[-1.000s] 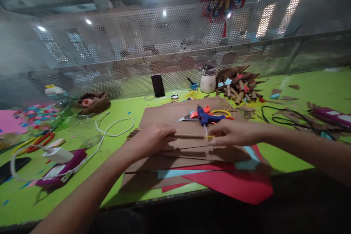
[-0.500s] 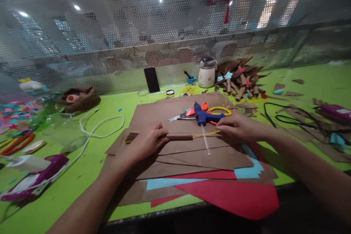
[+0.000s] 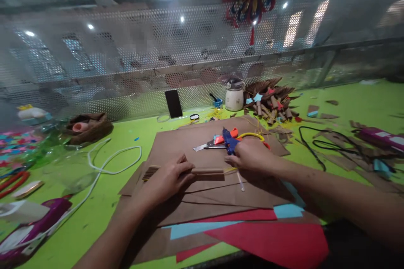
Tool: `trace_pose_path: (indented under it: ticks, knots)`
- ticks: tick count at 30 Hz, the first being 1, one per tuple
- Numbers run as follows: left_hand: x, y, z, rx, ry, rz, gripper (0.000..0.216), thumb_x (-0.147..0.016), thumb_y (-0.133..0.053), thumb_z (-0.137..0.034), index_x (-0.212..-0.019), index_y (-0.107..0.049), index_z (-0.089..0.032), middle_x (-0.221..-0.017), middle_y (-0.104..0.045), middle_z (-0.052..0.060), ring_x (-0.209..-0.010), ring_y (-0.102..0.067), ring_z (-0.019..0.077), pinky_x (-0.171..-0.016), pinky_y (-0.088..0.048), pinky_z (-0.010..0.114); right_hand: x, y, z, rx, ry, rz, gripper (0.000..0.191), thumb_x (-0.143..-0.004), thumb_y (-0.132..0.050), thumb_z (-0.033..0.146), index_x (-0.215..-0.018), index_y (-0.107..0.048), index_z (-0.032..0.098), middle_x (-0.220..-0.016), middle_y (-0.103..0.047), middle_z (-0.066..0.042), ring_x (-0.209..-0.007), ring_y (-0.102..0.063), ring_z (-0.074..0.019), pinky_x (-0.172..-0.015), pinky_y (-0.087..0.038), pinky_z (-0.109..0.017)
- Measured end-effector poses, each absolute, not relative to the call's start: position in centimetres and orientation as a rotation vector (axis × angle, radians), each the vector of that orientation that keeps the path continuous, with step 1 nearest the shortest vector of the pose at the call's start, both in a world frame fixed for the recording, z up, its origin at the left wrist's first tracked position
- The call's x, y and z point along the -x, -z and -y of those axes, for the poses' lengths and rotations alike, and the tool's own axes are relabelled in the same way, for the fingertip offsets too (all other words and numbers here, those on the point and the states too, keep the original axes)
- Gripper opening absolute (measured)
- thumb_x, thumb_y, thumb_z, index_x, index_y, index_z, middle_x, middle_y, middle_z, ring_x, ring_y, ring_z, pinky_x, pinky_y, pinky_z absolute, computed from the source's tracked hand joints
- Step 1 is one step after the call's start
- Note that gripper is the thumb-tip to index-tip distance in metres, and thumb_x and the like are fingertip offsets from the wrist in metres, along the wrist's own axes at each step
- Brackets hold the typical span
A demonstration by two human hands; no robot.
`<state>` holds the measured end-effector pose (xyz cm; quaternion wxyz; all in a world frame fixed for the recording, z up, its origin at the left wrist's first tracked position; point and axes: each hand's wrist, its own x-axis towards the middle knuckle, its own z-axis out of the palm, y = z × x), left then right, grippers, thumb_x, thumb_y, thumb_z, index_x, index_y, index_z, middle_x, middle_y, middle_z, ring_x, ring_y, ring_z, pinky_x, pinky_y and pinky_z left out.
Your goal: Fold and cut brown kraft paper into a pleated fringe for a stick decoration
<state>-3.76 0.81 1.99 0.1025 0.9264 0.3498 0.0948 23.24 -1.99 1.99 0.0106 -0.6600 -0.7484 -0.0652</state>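
Observation:
My left hand (image 3: 172, 173) is closed over a slim rolled brown paper stick (image 3: 210, 172) with a pleated fan-like end (image 3: 150, 172) showing at its left. Thin yellow strands (image 3: 229, 170) come out of the stick's right end. My right hand (image 3: 254, 156) is closed around the handle of a blue glue gun (image 3: 229, 141), covering most of it. A clear glue stick (image 3: 241, 181) shows below that hand. Just beyond lie a utility knife (image 3: 206, 146), an orange-red tool (image 3: 233, 132) and something with a yellow loop handle (image 3: 252, 135).
Brown cardboard sheets (image 3: 176, 145) lie over red paper (image 3: 268, 239) and light blue paper (image 3: 202, 230) on the green table (image 3: 126, 134). A white cable (image 3: 118, 156) and a purple power strip (image 3: 41, 222) are left. Behind stand a phone (image 3: 173, 104), jar (image 3: 234, 96) and brown paper pieces (image 3: 274, 101).
My right hand has moved left from the yellow strands onto the glue gun's handle. My left hand keeps hold of the paper stick. The view has tilted up a little.

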Motion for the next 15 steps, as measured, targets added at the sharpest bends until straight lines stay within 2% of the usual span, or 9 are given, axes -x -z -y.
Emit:
trace_pose_path:
  ticks: [2, 5, 7, 9, 12, 15]
  knots:
    - [4.1, -2.2, -1.0, -2.711, -0.309, -1.008, 0.027, -0.091, -0.042, -0.036, -0.089, -0.065, -0.022, -0.088, -0.054, 0.003, -0.079, -0.054, 0.0155, -0.072, -0.04, 0.025, -22.7, -1.7, 2.1, 2.049, 0.216, 2.3, 0.045, -0.086, -0.048, 0.048, -0.076, -0.071, 0.011, -0.079, -0.07, -0.018, -0.071, -0.064, -0.0261, -0.06, -0.039, -0.03]
    - [4.4, -2.6, -1.1, -2.675, -0.333, -0.986, 0.027, -0.091, -0.042, -0.036, -0.09, -0.066, -0.022, -0.089, -0.054, 0.002, -0.08, -0.056, 0.015, -0.074, -0.041, 0.024, -22.7, -1.7, 2.7, 1.764, 0.116, 2.306, 0.035, -0.091, -0.044, 0.035, -0.081, -0.069, 0.012, -0.083, -0.069, -0.015, -0.079, -0.062, -0.0235, -0.069, -0.041, -0.03]
    - [4.4, -3.0, -1.0, -2.671, -0.346, -0.982, 0.027, -0.09, -0.043, -0.036, -0.088, -0.066, -0.021, -0.088, -0.055, 0.002, -0.08, -0.056, 0.015, -0.073, -0.041, 0.024, -22.6, -2.0, 3.1, 1.495, -0.152, 2.348, 0.03, -0.09, -0.044, 0.029, -0.093, -0.068, 0.012, -0.09, -0.069, -0.013, -0.083, -0.061, -0.0211, -0.072, -0.042, -0.029]
    - [4.3, -3.2, -0.9, -2.68, -0.354, -0.985, 0.026, -0.089, -0.044, -0.035, -0.088, -0.066, -0.021, -0.088, -0.056, 0.002, -0.08, -0.057, 0.0153, -0.072, -0.042, 0.023, -22.4, -2.4, 3.5, 1.333, -0.518, 2.352, 0.033, -0.09, -0.043, 0.026, -0.112, -0.062, 0.011, -0.093, -0.069, -0.012, -0.082, -0.061, -0.0191, -0.072, -0.043, -0.028]
    - [4.2, -3.3, -0.7, -2.707, -0.369, -0.99, 0.027, -0.09, -0.042, -0.035, -0.092, -0.066, -0.022, -0.09, -0.057, 0.003, -0.079, -0.057, 0.0154, -0.069, -0.041, 0.023, -22.4, -3.0, 4.3, 1.25, -1.062, 2.233, 0.043, -0.09, -0.039, 0.025, -0.129, -0.048, 0.009, -0.079, -0.069, -0.008, -0.07, -0.061, -0.0154, -0.064, -0.044, -0.026]
    - [4.0, -2.9, -0.9, -2.756, -0.404, -1.034, 0.03, -0.091, -0.04, -0.035, -0.092, -0.066, -0.02, -0.089, -0.057, 0.004, -0.075, -0.056, 0.0149, -0.068, -0.041, 0.024, -23.4, -3.4, 5.0, 1.34, -1.299, 2.046, 0.042, -0.091, -0.036, 0.031, -0.127, -0.049, 0.012, -0.057, -0.057, 0.002, -0.048, -0.049, -0.011, -0.047, -0.036, -0.021]
